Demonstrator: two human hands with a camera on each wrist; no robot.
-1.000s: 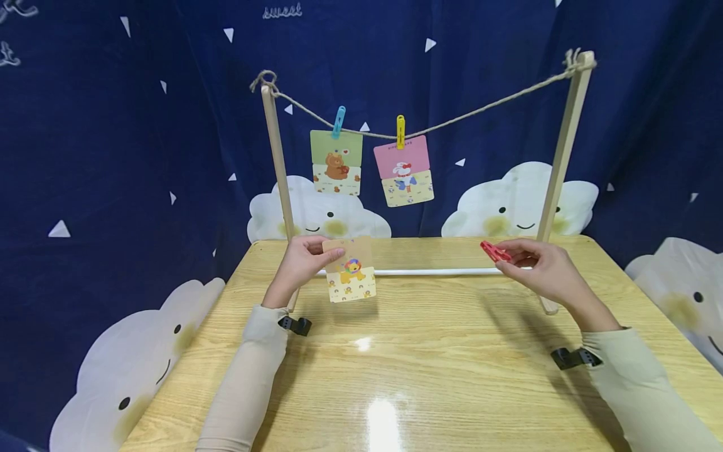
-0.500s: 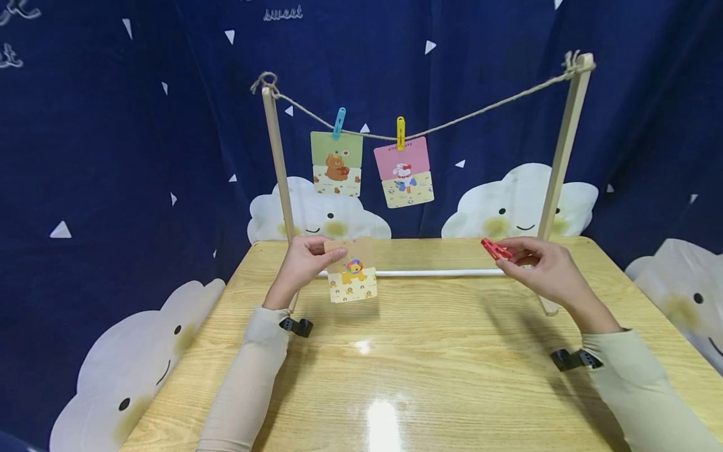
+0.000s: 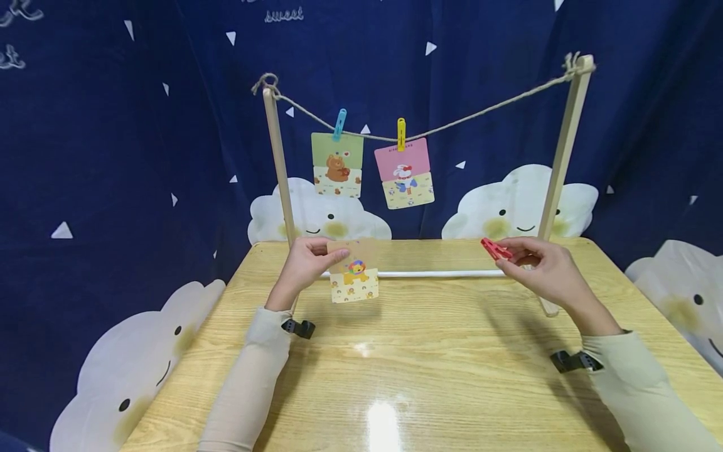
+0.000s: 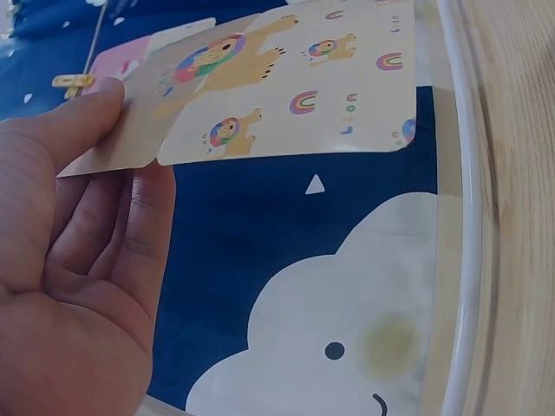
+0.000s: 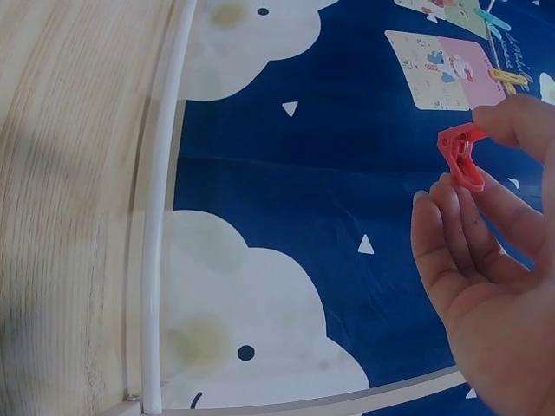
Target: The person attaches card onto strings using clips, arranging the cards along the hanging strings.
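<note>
My left hand pinches a beige card with a lion by its left edge, thumb on the printed face, above the table. In the left wrist view the lion card tilts, with the fingers underneath. On the right, my right hand pinches a red clothespin between thumb and fingers. The right wrist view shows the red clothespin from the side. Above both hands, a twine line bears a green bear card under a blue clothespin and a pink rabbit card under a yellow clothespin.
Two wooden posts, a left post and a right post, hold the twine at their tops. A white rod runs between them low over the wooden table. Behind hangs a dark blue curtain with clouds.
The left hand and the lion card have shifted very slightly to the right. My right hand still holds the red clothespin in nearly the same spot.
</note>
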